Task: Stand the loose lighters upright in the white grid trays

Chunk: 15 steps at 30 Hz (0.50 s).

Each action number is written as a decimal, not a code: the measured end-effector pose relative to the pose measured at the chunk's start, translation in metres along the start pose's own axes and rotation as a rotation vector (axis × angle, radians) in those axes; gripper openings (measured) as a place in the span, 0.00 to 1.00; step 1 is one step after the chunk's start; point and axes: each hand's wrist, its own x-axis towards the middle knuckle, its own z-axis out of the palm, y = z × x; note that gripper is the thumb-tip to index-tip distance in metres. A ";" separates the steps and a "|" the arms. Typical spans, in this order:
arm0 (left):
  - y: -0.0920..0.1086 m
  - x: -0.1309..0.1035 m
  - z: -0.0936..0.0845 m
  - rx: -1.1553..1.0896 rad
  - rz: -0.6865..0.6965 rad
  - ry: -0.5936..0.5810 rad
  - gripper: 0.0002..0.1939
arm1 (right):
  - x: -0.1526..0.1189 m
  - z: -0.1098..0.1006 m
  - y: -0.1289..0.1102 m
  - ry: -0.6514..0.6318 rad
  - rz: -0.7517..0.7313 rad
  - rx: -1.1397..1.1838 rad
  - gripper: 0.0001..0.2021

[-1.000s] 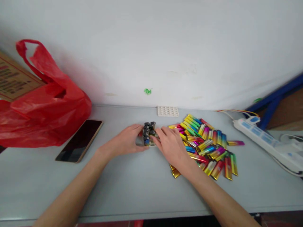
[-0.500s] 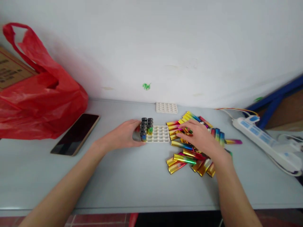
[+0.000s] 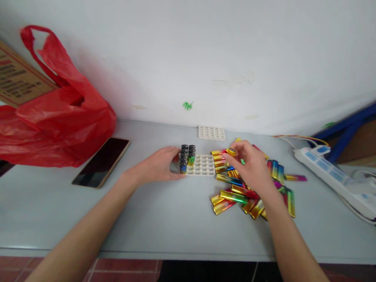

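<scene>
In the head view, a white tray [image 3: 202, 169] with rows of holes lies on the table. Several lighters [image 3: 184, 158] with black tops and shiny coloured bodies stand upright in its left end. My left hand [image 3: 160, 166] curves around that end, thumb at the near corner and fingers at the far side, gripping the tray. My right hand [image 3: 249, 162] pinches a gold lighter [image 3: 230, 152] between thumb and fingers, tilted just above the pile. Beneath and around it lies a loose heap of metallic lighters [image 3: 232, 196] in gold, red, blue and green, partly hidden by the hand and forearm.
A second white tray [image 3: 211, 133] lies against the wall. On the left are a phone [image 3: 101, 162], a red plastic bag [image 3: 58, 129] and a cardboard box [image 3: 23, 78]. A white power strip [image 3: 329, 172] with cables is at the right.
My right hand has risen from the pile with a gold lighter between its fingers. My left hand stays at the tray's left end. The whole view has shifted slightly.
</scene>
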 end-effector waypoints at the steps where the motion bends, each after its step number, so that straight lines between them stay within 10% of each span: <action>1: 0.000 0.000 0.000 0.004 0.002 0.001 0.24 | 0.001 0.003 -0.003 0.041 0.033 0.095 0.14; 15: 0.000 -0.001 0.001 0.025 0.021 0.009 0.25 | -0.002 0.037 -0.028 -0.100 0.540 1.000 0.25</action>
